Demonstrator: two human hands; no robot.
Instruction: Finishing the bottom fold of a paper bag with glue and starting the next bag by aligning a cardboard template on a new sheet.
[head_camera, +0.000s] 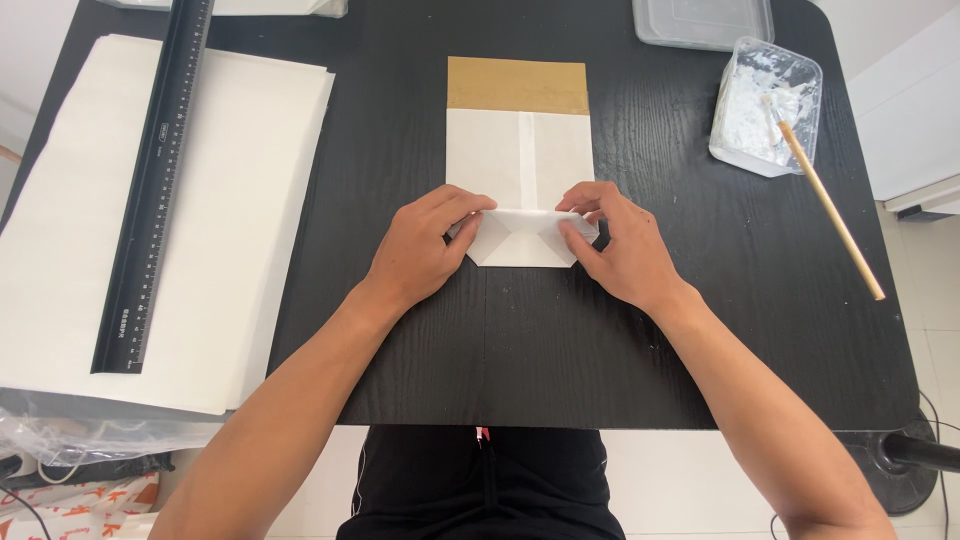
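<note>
Looks about halfway: the paper bag is lying mid-table already seamed, and both the left hand and right hand are pinching its near-end bottom flaps, corners tucked in, glue tub sitting untouched beyond-right of the bag.

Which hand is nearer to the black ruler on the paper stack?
Left. The left hand is on the folded paper bag, on the black ruler's side; the right hand is farther off.

White paper bag is lying flat mid-desk, brown card showing at its far end. Its near end is sitting folded into angled flaps, centre seam running lengthwise.
</note>
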